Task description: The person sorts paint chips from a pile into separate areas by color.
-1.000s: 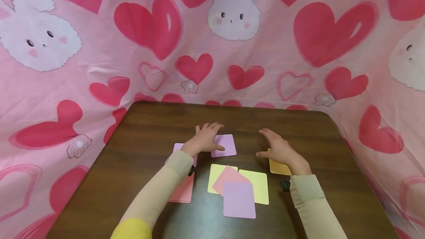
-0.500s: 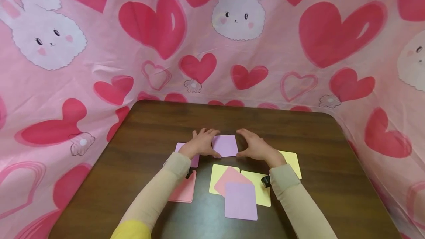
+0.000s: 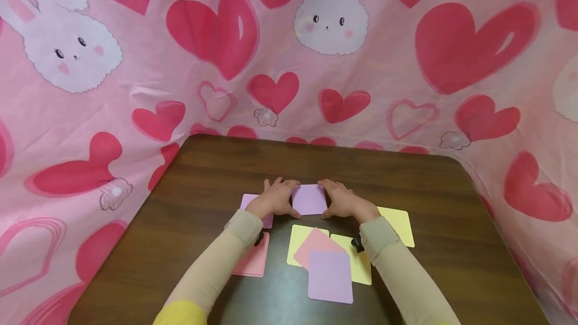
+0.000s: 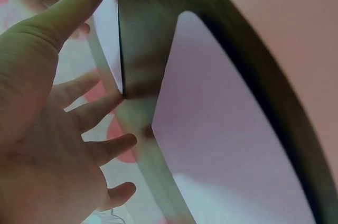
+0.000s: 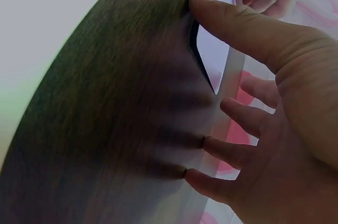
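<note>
A light purple square card (image 3: 309,199) lies on the dark wooden table (image 3: 235,159), between the two hands. My left hand (image 3: 276,199) is at its left side, thumb near the front corner and forefinger near the back one. On the right side my right hand (image 3: 344,200) mirrors this, thumb and forefinger close at the card's edge. In the left wrist view the fingers (image 4: 97,113) are spread and fairly straight beside the card (image 4: 110,28). The right wrist view has the fingers (image 5: 232,152) spread too, the thumb at the edge of the card (image 5: 211,57).
Nearer me, a purple card (image 3: 330,277) overlaps a pink card (image 3: 316,246), over two yellow cards (image 3: 295,245). Another purple card (image 3: 249,200) and pink cards (image 3: 255,257) lie by the left forearm. Right of the right hand is a yellow card (image 3: 399,225). A heart-printed cloth (image 3: 375,74) hangs behind.
My right hand has moved left from beside the yellow card to the right edge of the purple card. The left hand stays at the card's left side. The view has shifted slightly.
</note>
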Motion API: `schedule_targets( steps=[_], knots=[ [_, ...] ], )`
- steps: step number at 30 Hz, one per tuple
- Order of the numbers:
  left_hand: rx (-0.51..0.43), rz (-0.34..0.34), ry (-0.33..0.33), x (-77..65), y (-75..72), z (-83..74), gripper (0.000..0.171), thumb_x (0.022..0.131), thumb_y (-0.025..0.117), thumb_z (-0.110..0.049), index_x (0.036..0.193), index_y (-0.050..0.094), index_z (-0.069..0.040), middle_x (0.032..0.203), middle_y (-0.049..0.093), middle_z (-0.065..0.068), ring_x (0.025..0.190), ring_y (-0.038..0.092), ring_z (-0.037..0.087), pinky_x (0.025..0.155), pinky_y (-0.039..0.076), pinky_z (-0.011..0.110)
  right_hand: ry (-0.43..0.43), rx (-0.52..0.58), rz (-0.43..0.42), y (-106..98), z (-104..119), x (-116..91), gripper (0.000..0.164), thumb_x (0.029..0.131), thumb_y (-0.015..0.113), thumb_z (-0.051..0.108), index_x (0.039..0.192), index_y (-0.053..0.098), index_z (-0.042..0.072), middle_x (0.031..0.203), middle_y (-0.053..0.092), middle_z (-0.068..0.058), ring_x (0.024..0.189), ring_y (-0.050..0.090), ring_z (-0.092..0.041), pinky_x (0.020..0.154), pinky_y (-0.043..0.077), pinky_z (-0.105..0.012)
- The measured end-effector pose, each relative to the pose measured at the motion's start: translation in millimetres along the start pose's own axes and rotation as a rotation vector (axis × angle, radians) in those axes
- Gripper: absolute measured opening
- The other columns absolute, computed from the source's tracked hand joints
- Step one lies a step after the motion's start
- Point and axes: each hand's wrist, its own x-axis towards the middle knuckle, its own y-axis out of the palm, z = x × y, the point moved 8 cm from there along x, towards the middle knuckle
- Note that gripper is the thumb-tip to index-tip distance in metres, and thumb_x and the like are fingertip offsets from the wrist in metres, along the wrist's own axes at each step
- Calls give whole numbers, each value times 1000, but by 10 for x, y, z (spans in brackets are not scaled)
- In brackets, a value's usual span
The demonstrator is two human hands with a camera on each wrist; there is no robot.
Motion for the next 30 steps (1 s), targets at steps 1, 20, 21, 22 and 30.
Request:
schedule_targets(
  steps=[1, 20, 21, 22, 30],
  knots=[
    [6, -6, 4, 2, -10, -13, 93, 70, 88, -52, 147, 48, -20, 152, 50, 5, 145, 33, 40, 111, 14, 74, 7, -7, 0, -3, -7, 5, 98, 74, 91, 27, 153, 37, 7, 158, 37, -17, 142, 34, -44, 105, 28, -76],
    [7, -29, 15, -15, -7, -66, 85, 69, 90, -50, 138, 50, -19, 139, 60, 5, 139, 39, 35, 109, 18, 70, -11, -12, -5, -5, 64, -48, 92, 72, 92, 26, 149, 45, 10, 153, 42, -17, 139, 37, -43, 106, 28, -75],
    [4, -30, 18, -20, -10, -68, 85, 70, 90, -50, 138, 50, -18, 139, 60, 6, 139, 39, 36, 108, 18, 70, -17, -17, -7, -6, 73, -51, 92, 71, 92, 26, 149, 45, 10, 152, 42, -17, 138, 38, -43, 105, 29, -75],
    [4, -29, 22, -24, -8, -68, 85, 70, 89, -50, 138, 50, -18, 139, 60, 5, 139, 39, 36, 108, 18, 70, -19, -18, -6, -5, 78, -54, 91, 72, 92, 26, 149, 45, 10, 152, 42, -17, 138, 39, -43, 105, 29, -75],
    [37, -43, 44, -47, -10, -46, 92, 68, 90, -53, 144, 48, -20, 146, 55, 2, 140, 38, 38, 106, 19, 68, 5, 7, -19, 2, 51, -95, 89, 76, 89, 31, 151, 44, 14, 154, 40, -13, 140, 38, -39, 108, 27, -73]
  ],
)
